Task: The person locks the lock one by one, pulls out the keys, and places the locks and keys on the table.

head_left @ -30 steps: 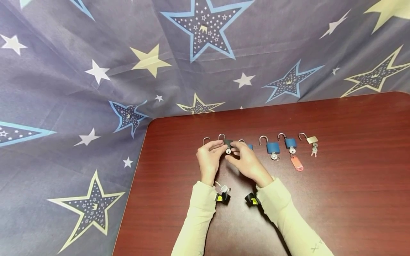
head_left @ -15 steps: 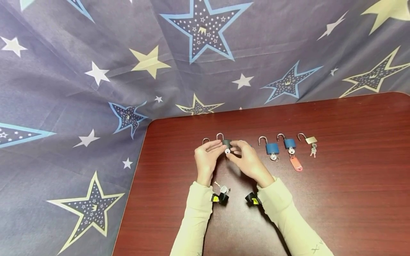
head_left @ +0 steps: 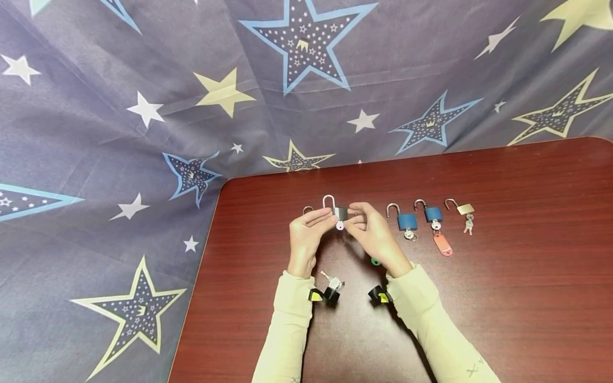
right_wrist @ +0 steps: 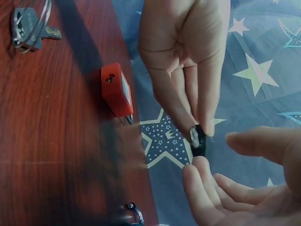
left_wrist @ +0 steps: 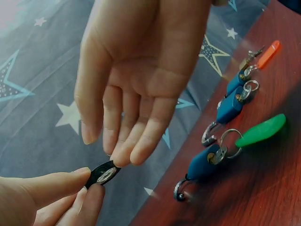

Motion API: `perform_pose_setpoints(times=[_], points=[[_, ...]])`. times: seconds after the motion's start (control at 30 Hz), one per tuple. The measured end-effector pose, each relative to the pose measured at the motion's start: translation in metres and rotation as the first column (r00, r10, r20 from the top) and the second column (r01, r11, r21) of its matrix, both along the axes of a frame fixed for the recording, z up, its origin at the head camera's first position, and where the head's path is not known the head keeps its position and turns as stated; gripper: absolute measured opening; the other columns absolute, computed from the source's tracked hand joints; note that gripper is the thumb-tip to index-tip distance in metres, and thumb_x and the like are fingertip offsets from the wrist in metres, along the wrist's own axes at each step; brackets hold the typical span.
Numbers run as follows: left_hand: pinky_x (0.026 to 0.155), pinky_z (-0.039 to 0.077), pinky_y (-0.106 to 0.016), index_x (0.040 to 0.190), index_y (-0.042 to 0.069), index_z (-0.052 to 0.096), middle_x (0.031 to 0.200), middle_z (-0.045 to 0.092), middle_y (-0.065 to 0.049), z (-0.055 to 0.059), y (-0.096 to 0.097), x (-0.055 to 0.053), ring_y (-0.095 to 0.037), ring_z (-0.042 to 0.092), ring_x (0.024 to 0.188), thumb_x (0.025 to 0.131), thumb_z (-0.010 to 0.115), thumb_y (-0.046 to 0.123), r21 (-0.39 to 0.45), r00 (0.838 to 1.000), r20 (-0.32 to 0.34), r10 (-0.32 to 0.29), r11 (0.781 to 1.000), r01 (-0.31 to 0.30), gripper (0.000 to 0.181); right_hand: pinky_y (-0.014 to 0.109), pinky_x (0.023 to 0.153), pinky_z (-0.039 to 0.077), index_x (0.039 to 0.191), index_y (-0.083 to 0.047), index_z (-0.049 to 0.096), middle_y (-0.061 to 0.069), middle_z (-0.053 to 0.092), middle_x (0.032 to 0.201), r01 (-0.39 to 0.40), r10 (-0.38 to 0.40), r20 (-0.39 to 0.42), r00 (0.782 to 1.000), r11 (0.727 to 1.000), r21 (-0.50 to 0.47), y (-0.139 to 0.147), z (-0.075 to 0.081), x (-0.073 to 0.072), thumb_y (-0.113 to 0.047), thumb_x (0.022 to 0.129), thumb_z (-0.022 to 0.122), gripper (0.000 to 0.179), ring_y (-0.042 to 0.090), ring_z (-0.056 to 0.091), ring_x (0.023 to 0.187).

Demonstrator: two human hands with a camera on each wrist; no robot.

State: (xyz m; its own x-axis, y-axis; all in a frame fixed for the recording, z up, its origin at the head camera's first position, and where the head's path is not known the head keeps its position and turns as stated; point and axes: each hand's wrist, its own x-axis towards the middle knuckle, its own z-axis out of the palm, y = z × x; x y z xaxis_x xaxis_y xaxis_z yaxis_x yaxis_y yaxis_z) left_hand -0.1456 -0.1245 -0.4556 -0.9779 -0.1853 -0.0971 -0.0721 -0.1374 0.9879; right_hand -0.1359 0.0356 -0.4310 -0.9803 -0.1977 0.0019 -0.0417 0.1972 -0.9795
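Shifted slightly rightward is the right hand (head_left: 375, 235), thumb wide of its fingers, so the black padlock (head_left: 341, 213) pinched in the left hand (head_left: 308, 235) should be held steady, its key (head_left: 340, 225) unobstructed.

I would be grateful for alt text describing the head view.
A person's left hand pinches one side of an open dark padlock while the right hand touches its other side. To the right, on a reddish-brown table, lie two open blue padlocks, one with a red-orange tag, and a brass-coloured padlock; star-patterned fabric hangs behind.
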Motion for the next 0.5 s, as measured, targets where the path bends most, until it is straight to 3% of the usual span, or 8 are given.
perform_pose_setpoints(times=[0.27,0.5], points=[[0.080,0.058,-0.025,0.105,-0.005,0.074,0.100,0.075,-0.017,0.0081,0.0048,0.0038,-0.015,0.074,0.088,0.078,0.082,0.000,0.004,0.999,0.001,-0.049,0.999,0.049,0.029,0.044,0.095,0.053,0.129,0.011,0.054,0.028,0.064,0.116,0.032,-0.032,0.000,0.999,0.999,0.022,0.0051,-0.0045,-0.0048,-0.008,0.096,0.062,0.039,0.037,0.065,0.105],[0.080,0.057,-0.024,0.104,-0.001,0.076,0.099,0.076,-0.014,0.0108,0.0075,0.0060,-0.014,0.074,0.089,0.077,0.083,0.004,-0.022,0.998,0.015,-0.066,0.998,0.066,0.028,0.043,0.096,0.053,0.126,0.004,0.057,0.023,0.067,0.116,0.029,-0.029,0.030,0.999,1.000,0.001,0.0089,-0.0047,-0.0053,-0.012,0.097,0.062,0.033,0.033,0.066,0.107]])
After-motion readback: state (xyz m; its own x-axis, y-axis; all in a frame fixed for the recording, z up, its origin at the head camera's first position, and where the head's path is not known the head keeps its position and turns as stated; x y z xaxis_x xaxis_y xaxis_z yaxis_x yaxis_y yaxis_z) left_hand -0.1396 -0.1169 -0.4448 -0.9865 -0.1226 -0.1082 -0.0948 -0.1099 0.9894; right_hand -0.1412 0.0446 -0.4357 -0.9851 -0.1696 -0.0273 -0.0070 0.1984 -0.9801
